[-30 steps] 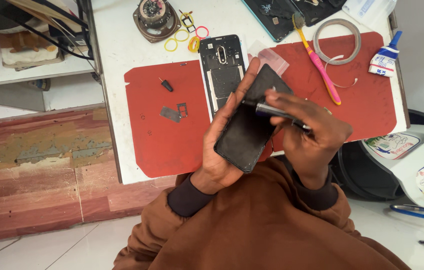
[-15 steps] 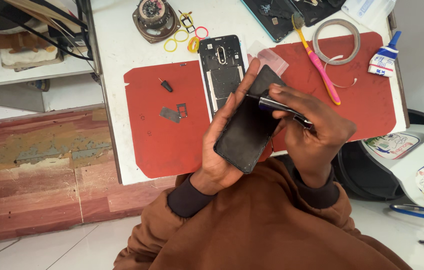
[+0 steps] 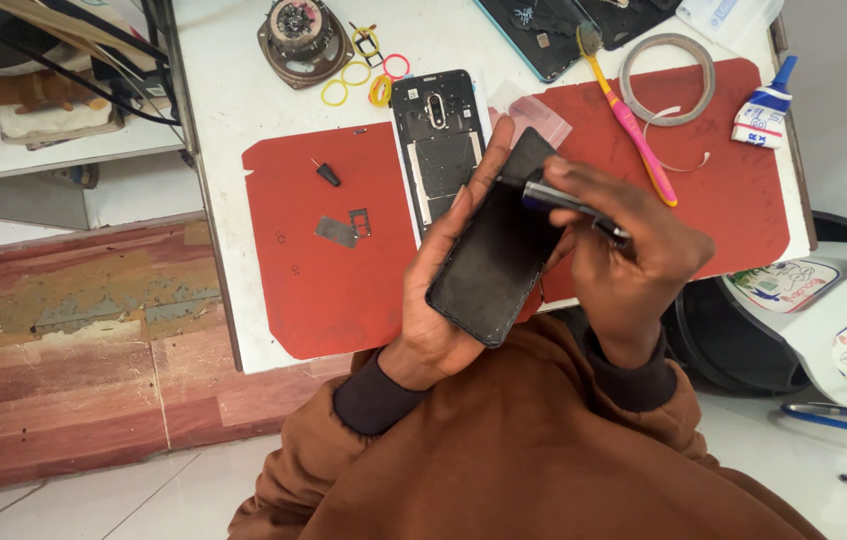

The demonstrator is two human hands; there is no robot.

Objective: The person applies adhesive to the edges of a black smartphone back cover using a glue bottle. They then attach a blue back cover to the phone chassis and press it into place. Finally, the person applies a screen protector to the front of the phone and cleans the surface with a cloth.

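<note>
Black phone (image 3: 494,265) cradled in left hand (image 3: 434,320) fingers, right hand (image 3: 634,260) pressing tool (image 3: 569,200)

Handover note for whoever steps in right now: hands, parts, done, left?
Left hand: holds the dark phone up over the red mat.
Right hand: grips a pen-like tool, tip at the phone's upper edge.
On the mat: back frame, flat, opened; small metal plates; black bit.
Pink toothbrush and tape roll lie behind.
Done: frame is off.
Left: phone still in hand, parts loose.
</note>
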